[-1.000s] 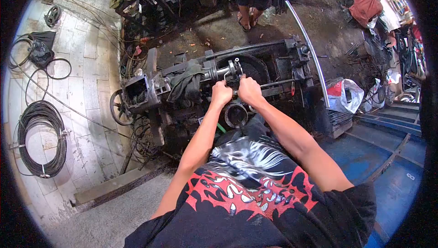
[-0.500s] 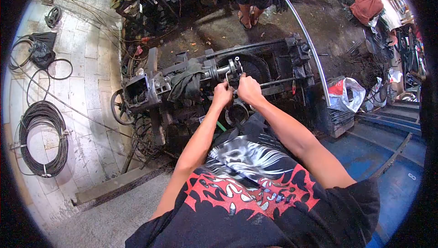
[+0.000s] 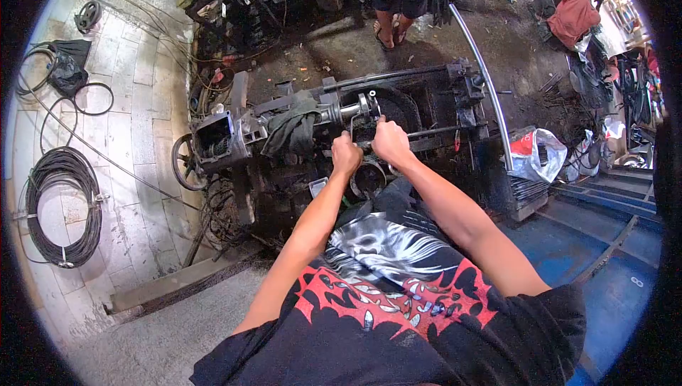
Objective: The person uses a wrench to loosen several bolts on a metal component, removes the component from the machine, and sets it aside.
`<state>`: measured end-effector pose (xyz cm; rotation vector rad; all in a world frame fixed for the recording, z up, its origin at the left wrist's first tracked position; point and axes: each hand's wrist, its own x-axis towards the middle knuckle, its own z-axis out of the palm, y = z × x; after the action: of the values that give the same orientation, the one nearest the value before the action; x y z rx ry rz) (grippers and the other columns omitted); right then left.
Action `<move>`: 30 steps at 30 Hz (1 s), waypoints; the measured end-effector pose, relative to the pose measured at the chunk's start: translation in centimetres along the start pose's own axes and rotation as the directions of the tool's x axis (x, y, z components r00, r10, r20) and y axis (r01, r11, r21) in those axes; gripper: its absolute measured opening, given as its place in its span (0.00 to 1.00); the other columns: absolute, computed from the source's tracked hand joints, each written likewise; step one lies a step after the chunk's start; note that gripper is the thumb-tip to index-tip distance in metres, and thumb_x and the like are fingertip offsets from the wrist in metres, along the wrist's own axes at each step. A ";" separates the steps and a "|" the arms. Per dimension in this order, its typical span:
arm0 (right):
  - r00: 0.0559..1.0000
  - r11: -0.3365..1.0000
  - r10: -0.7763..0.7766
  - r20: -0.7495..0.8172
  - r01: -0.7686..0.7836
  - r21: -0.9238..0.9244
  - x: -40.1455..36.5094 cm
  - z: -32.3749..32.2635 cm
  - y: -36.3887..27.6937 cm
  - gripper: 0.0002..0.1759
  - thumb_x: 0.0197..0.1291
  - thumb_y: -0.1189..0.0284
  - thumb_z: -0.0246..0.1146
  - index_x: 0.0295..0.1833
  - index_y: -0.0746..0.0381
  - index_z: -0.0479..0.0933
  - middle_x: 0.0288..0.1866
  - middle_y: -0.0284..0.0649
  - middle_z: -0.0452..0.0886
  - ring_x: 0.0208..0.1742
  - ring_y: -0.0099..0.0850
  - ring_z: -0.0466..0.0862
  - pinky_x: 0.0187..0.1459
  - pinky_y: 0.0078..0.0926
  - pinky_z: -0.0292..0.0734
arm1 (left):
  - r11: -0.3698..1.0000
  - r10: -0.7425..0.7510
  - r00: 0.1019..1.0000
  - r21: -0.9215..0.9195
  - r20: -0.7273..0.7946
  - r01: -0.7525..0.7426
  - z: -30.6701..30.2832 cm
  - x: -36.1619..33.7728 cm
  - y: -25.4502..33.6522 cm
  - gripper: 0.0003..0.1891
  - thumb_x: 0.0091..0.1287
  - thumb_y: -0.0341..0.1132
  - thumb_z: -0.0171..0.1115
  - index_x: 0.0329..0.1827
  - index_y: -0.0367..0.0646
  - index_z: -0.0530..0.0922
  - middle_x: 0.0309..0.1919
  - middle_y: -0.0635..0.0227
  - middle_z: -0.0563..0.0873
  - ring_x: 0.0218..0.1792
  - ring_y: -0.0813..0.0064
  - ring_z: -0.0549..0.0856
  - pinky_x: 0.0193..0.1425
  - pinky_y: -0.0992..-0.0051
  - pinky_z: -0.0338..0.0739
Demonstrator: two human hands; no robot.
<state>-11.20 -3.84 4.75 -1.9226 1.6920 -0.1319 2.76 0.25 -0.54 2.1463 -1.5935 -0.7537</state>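
Both my hands are closed at the near side of a greasy lathe-like machine (image 3: 419,129), just below its shiny metal spindle end (image 3: 361,109). My left hand (image 3: 346,154) is wrapped with the thumb up, close to a thin metal piece rising toward the spindle; what lies inside the fist is hidden. To its right, my right hand (image 3: 390,143) is also curled shut, thumb uppermost, and its grip is covered by the fingers. A dark rag (image 3: 292,129) drapes over the machine's shaft to the left.
A handwheel (image 3: 186,163) is at the machine's left end. Coiled black cable (image 3: 62,207) lies on the pale tiles. A long metal tube (image 3: 483,77) leans at right, near a white-and-red sack (image 3: 538,150). One person stands beyond the machine; another, in a red shirt (image 3: 572,16), crouches farther back.
My two hands have drawn slightly lower and toward me, away from the spindle end. The view has shifted a little. The rag stays in place.
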 end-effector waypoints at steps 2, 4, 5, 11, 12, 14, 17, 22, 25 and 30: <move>1.000 1.000 0.002 -0.031 -0.002 0.015 0.1 0.4 0.1 0.24 0.54 0.78 0.56 0.56 0.80 0.72 0.38 0.64 0.83 0.41 0.57 0.86 0.43 0.50 0.82 | 1.000 -0.021 1.000 0.006 -0.011 0.021 0.4 0.4 -0.2 0.12 0.53 0.23 0.61 0.40 0.27 0.75 0.36 0.35 0.83 0.42 0.36 0.83 0.50 0.49 0.77; 0.999 1.000 0.016 -0.034 -0.015 0.014 0.1 0.4 0.1 0.25 0.53 0.77 0.56 0.57 0.80 0.71 0.38 0.64 0.83 0.40 0.57 0.86 0.44 0.51 0.82 | 0.993 -0.105 0.992 0.064 0.065 0.101 0.6 0.9 0.3 0.18 0.53 0.28 0.65 0.45 0.26 0.74 0.42 0.35 0.83 0.47 0.37 0.83 0.54 0.51 0.78; 0.999 1.000 0.014 -0.035 -0.013 0.013 0.2 0.4 0.1 0.25 0.53 0.77 0.56 0.57 0.80 0.71 0.38 0.64 0.83 0.40 0.57 0.86 0.44 0.51 0.82 | 0.993 -0.105 0.992 0.063 0.062 0.101 0.8 1.2 0.6 0.18 0.53 0.28 0.65 0.45 0.26 0.74 0.42 0.35 0.83 0.47 0.37 0.83 0.54 0.51 0.78; 1.000 1.000 0.001 -0.017 0.000 0.008 -0.3 0.0 -0.2 0.28 0.54 0.76 0.56 0.60 0.81 0.69 0.38 0.65 0.83 0.40 0.57 0.85 0.44 0.51 0.82 | 0.955 -0.294 0.945 -0.006 0.146 0.298 1.7 2.1 1.8 0.26 0.54 0.33 0.68 0.52 0.26 0.70 0.51 0.32 0.80 0.55 0.40 0.81 0.60 0.55 0.77; 1.000 1.000 0.009 -0.011 -0.008 0.016 -0.2 -0.1 -0.2 0.29 0.54 0.76 0.56 0.61 0.81 0.69 0.37 0.65 0.82 0.40 0.58 0.85 0.44 0.51 0.82 | 0.954 -0.295 0.944 -0.008 0.144 0.299 1.7 2.3 1.8 0.26 0.54 0.33 0.68 0.52 0.26 0.70 0.51 0.32 0.80 0.55 0.40 0.81 0.60 0.55 0.77; 1.000 1.000 0.017 -0.003 -0.017 0.026 -0.3 0.0 -0.1 0.29 0.54 0.76 0.56 0.61 0.81 0.68 0.37 0.65 0.82 0.40 0.58 0.85 0.44 0.52 0.82 | 0.945 -0.306 0.944 -0.078 0.120 0.316 1.4 2.8 1.6 0.23 0.56 0.33 0.63 0.51 0.26 0.70 0.47 0.31 0.81 0.52 0.39 0.82 0.58 0.54 0.76; 1.000 1.000 -0.006 0.004 0.006 0.014 -0.4 -0.3 -0.3 0.29 0.53 0.76 0.57 0.61 0.81 0.68 0.37 0.66 0.82 0.40 0.58 0.85 0.44 0.52 0.82 | 0.908 -0.349 0.937 -0.247 -0.002 0.337 0.4 3.0 3.1 0.19 0.59 0.33 0.58 0.47 0.26 0.71 0.42 0.32 0.83 0.49 0.38 0.83 0.56 0.53 0.76; 1.000 1.000 0.000 0.028 0.000 0.013 0.0 0.0 0.1 0.30 0.53 0.77 0.57 0.61 0.82 0.68 0.37 0.66 0.82 0.40 0.58 0.85 0.44 0.51 0.82 | 0.922 -0.313 0.938 -0.284 -0.149 0.262 -0.1 4.7 4.2 0.21 0.60 0.40 0.66 0.43 0.26 0.74 0.39 0.36 0.84 0.45 0.40 0.84 0.52 0.52 0.77; 1.000 1.000 -0.007 -0.003 0.007 -0.001 0.0 0.3 0.3 0.30 0.53 0.77 0.56 0.62 0.81 0.67 0.36 0.65 0.82 0.39 0.58 0.86 0.43 0.52 0.82 | 0.965 -0.251 0.946 -0.134 -0.203 0.227 -1.3 5.3 5.6 0.20 0.60 0.38 0.67 0.43 0.27 0.73 0.39 0.37 0.84 0.45 0.41 0.84 0.52 0.52 0.78; 1.000 1.000 0.010 -0.012 -0.010 0.009 0.4 1.1 0.9 0.30 0.52 0.78 0.56 0.62 0.81 0.67 0.35 0.65 0.82 0.38 0.57 0.86 0.42 0.51 0.82 | 0.955 -0.296 0.949 -0.054 -0.107 0.292 -2.5 5.6 5.7 0.22 0.59 0.35 0.69 0.47 0.29 0.72 0.42 0.40 0.84 0.48 0.43 0.84 0.53 0.53 0.78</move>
<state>-11.41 -3.83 3.28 -1.9104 1.7058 -0.1465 1.17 -6.88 3.60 2.3840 -1.2071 -0.7259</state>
